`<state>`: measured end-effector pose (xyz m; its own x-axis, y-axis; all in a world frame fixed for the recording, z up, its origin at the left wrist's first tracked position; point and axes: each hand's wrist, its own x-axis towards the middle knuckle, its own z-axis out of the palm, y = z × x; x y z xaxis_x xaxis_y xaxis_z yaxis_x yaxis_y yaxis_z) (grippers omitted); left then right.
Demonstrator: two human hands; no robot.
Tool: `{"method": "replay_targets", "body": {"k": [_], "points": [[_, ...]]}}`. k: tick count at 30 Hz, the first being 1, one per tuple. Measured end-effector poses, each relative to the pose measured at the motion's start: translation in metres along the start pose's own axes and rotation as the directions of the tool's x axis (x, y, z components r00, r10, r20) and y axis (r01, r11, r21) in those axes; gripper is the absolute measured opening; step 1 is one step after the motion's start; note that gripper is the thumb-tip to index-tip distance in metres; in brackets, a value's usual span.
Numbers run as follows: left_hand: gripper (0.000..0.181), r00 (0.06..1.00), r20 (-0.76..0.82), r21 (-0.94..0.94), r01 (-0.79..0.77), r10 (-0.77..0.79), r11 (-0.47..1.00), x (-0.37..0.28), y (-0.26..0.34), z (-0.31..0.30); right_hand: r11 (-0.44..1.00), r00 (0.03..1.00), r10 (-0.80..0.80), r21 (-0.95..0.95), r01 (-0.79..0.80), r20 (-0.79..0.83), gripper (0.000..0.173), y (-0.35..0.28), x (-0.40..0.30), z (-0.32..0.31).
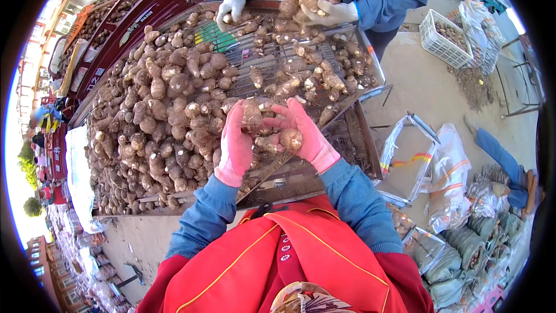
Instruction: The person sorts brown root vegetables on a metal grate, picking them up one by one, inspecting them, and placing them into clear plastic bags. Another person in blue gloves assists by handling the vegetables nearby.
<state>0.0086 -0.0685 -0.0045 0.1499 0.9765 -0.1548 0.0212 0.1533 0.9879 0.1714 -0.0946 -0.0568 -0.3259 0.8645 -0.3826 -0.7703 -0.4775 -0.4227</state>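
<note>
My left hand (238, 141), in a pink glove, is at the near edge of a big heap of brown taro corms (147, 126), with its fingers against a corm (252, 116). To its right my right hand (303, 132), gloved in the same pink, cups a round corm (291, 140) at its palm, fingers spread towards the left hand. Both are over a slatted metal sorting table (243, 58), where more corms lie loosely beyond them. Whether the two held corms are joined is hidden by the fingers.
Across the table a co-worker's white-gloved hand (332, 12) holds several corms; the other white glove (231, 8) touches the table. A white plastic crate (446, 39) stands at the upper right. A bag frame (408, 161) and filled sacks (449, 178) are on the right; a dark red truck bed (130, 30) is behind left.
</note>
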Motion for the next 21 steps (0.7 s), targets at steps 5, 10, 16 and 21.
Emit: {"method": "replay_targets", "body": {"k": [5, 10, 16, 21], "points": [[0.045, 0.918, 0.394, 0.047, -0.073, 0.049, 0.996, -0.009, 0.011, -0.001, 0.971, 0.976, -0.154, 0.209, 0.121, 0.153, 0.047, 0.023, -0.026, -0.011], [0.038, 0.923, 0.373, 0.077, -0.130, 0.092, 0.989, 0.000, 0.001, -0.023, 0.817, 0.921, -0.324, 0.555, 0.158, 0.215, 0.047, 0.045, -0.046, 0.003], [0.047, 0.711, 0.696, 0.413, -0.514, 0.104, 0.752, -0.006, -0.044, -0.023, 0.718, 0.860, -0.505, 0.587, 0.375, 0.069, 0.053, 0.082, -0.104, -0.009], [0.059, 0.487, 0.855, 0.425, -0.855, 0.178, 0.296, -0.021, -0.111, -0.039, 0.602, 0.536, -0.585, 0.118, 0.790, -0.609, 0.045, 0.165, -0.224, -0.031]]}}
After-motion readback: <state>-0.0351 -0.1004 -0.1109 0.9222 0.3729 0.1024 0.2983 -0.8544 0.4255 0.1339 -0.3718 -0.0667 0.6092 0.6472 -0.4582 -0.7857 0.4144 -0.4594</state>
